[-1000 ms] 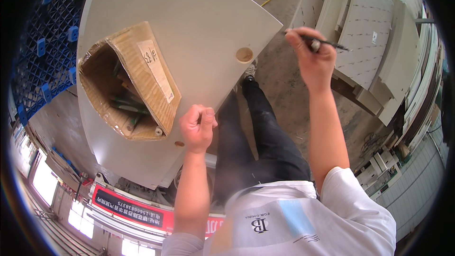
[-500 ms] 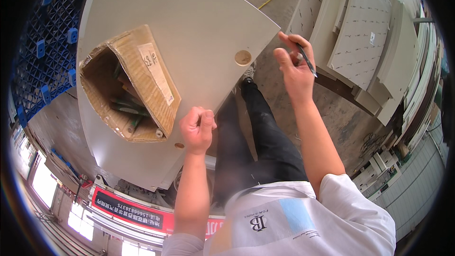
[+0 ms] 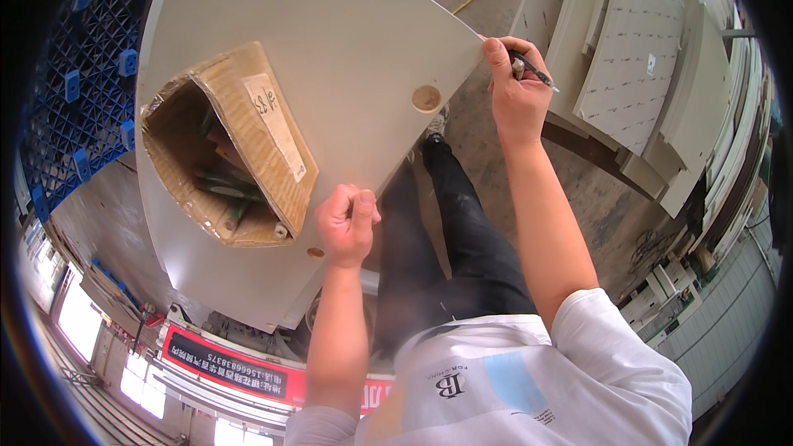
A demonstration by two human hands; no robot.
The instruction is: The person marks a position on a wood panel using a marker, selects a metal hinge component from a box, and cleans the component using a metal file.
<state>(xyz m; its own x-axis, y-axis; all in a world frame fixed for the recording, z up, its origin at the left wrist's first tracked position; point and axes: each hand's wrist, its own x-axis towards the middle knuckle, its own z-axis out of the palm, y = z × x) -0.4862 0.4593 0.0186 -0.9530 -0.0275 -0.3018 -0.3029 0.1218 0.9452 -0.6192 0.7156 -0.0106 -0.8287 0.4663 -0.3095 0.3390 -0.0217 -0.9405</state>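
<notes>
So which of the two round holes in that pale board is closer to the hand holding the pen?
The larger hole, near the board's pointed corner beside the right hand. The smaller hole sits by the left fist.

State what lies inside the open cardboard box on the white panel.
Inside the cardboard box, dark green, stick-like items show through the opening. The box walls and flap cover the rest, so their kind and number cannot be told.

I see the cardboard box (image 3: 227, 157) lying on the left part of the panel (image 3: 347, 41). My left hand (image 3: 347, 223) sits at the panel's near edge, just right of the box. My right hand (image 3: 516, 91), holding a pen (image 3: 533, 70), touches the panel's right corner. Stacked boards (image 3: 636, 58) lie further right, a pallet (image 3: 74, 83) far left.
</notes>
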